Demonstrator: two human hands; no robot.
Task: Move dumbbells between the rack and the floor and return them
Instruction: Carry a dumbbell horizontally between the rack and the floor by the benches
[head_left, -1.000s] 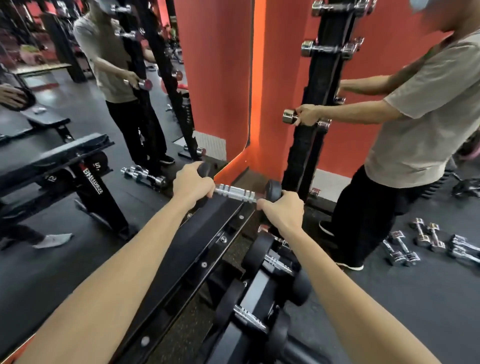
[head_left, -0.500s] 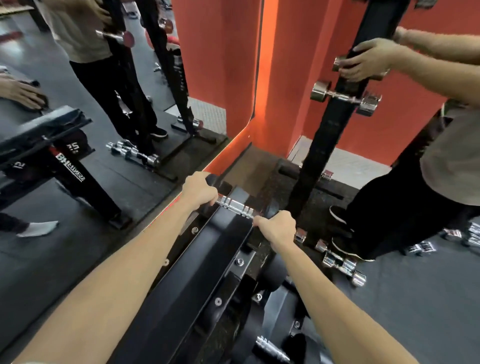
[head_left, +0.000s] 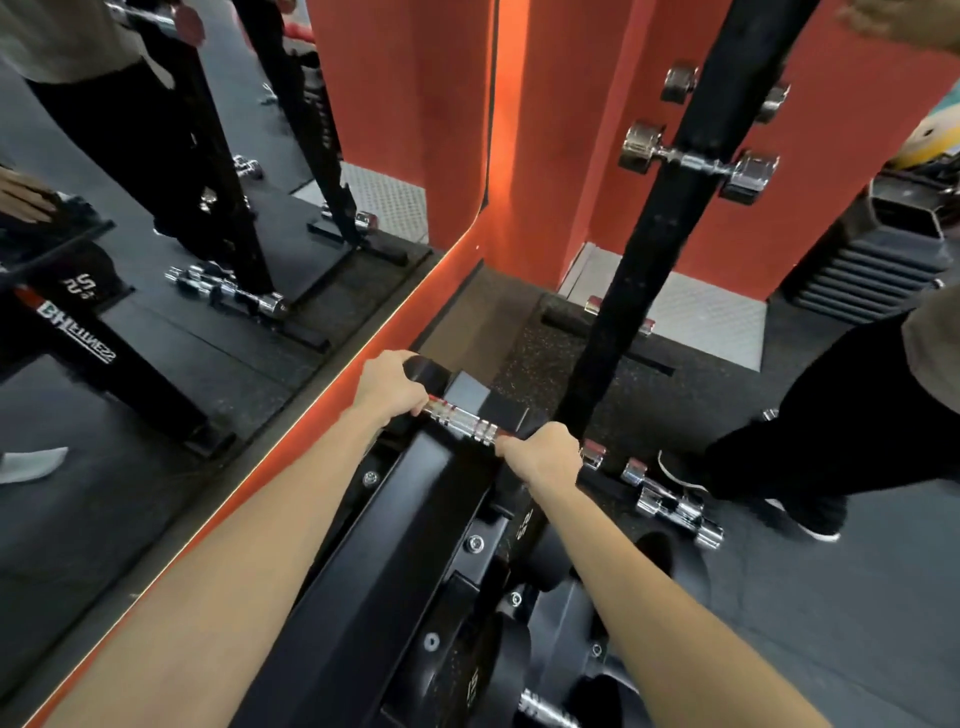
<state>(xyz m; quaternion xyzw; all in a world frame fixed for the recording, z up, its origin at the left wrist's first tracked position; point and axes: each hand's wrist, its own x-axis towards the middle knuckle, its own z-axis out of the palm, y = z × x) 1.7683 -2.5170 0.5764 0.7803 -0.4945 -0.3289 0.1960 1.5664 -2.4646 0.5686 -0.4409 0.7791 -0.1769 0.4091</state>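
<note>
A black dumbbell (head_left: 464, 419) with a ribbed chrome handle sits at the far end of the black rack's top shelf (head_left: 384, 525). My left hand (head_left: 390, 385) grips its left end and my right hand (head_left: 543, 453) grips its right end, both arms stretched forward. The right head of the dumbbell is mostly hidden under my right hand. More black dumbbells (head_left: 483, 670) lie on the rack's lower tier below my arms.
A tall black vertical rack (head_left: 670, 228) holding chrome dumbbells (head_left: 698, 163) stands just beyond. Chrome dumbbells (head_left: 670, 504) lie on the floor at its foot. Another person's legs (head_left: 831, 431) stand at right. A mirror (head_left: 156, 234) covers the left wall.
My head has tilted further down and closer to the rack's end. Both hands keep their grip on the dumbbell, which stays on the shelf. The other person's arms have left the view.
</note>
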